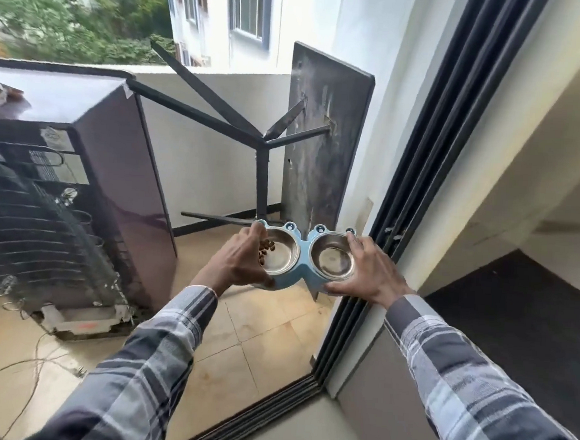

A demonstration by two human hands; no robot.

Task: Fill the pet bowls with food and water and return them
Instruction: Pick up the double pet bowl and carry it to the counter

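We grip the feeder (302,255) at both ends, left hand (241,261) and right hand (367,270) fingers clamped on it; tilting could spill kibble (266,249) or water.

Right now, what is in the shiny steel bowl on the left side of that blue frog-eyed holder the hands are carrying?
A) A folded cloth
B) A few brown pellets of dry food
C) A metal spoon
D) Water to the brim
B: a few brown dry food pellets lie against the left wall of the left steel bowl in the blue plastic holder.
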